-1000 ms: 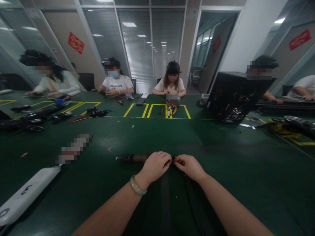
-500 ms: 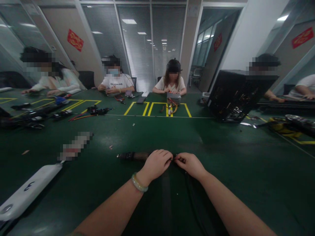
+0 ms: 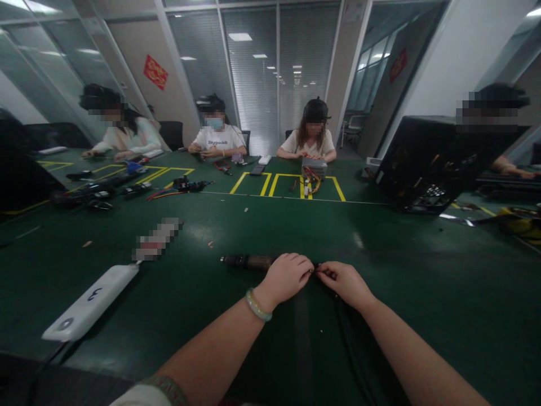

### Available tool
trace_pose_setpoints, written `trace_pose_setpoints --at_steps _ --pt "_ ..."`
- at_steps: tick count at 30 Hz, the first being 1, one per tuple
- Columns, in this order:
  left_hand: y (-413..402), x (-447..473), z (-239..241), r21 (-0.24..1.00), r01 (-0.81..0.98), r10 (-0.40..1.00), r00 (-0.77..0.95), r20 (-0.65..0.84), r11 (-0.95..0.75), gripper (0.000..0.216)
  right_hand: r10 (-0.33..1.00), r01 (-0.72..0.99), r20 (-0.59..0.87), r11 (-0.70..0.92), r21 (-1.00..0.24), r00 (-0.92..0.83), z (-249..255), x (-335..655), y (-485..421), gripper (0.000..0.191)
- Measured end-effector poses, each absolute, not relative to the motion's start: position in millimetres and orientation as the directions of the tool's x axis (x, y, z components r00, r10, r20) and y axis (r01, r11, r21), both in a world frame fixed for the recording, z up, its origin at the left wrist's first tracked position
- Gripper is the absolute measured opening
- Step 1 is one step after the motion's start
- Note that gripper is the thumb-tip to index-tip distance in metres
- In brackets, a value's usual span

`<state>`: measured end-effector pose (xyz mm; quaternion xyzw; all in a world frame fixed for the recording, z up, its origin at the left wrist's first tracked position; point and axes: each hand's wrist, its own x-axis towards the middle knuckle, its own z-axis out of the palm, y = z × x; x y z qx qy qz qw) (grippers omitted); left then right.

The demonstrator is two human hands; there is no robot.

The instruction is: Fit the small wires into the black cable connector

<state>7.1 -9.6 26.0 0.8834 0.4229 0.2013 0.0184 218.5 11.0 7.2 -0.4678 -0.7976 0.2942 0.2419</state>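
On the green table lies a dark, slim cylindrical tool [image 3: 257, 262] with a brownish barrel and a small metal tip pointing left. My left hand [image 3: 289, 273] is closed over its right-hand end, with a bracelet at the wrist. Close against those fingertips, my right hand [image 3: 344, 282] is pinched at the tool's rear, where a small brass-coloured spot shows. What the right fingertips hold is too small to make out. A thick black cable [image 3: 353, 344] runs from under the right hand toward the front edge.
A white power strip [image 3: 93, 301] marked 3 lies at left. Bundled black parts [image 3: 186, 185] and coloured wires sit beyond. A black computer case [image 3: 414, 169] stands at back right. Several people sit across the table, one by a grey power supply [image 3: 315, 164].
The camera view has swung left, so everything sits further right in the picture. Both hands keep the same grip at the tool's rear end.
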Motion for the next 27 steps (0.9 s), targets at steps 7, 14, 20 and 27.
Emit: trace_pose_setpoints --at_steps 7,14,20,27 --pt "-11.1 6.6 27.1 0.22 0.749 0.769 0.541 0.341 -0.625 0.011 0.889 0.598 0.118 0.391 -0.7 -0.443 3.5 219.2 12.5 0.015" --pt "-10.8 7.6 27.1 0.179 0.759 0.764 0.551 0.335 -0.626 0.008 0.886 0.583 0.137 0.4 -0.707 -0.442 1.3 218.4 12.4 0.015" --pt "-10.2 7.6 26.5 0.168 0.764 0.765 0.549 0.337 -0.623 0.011 0.878 0.565 0.13 0.404 -0.72 -0.462 -1.3 219.2 14.3 0.014" --pt "-7.7 7.4 26.8 0.158 0.761 0.759 0.556 0.339 -0.629 0.006 0.873 0.551 0.133 0.408 -0.728 -0.47 -1.4 218.3 16.9 0.014"
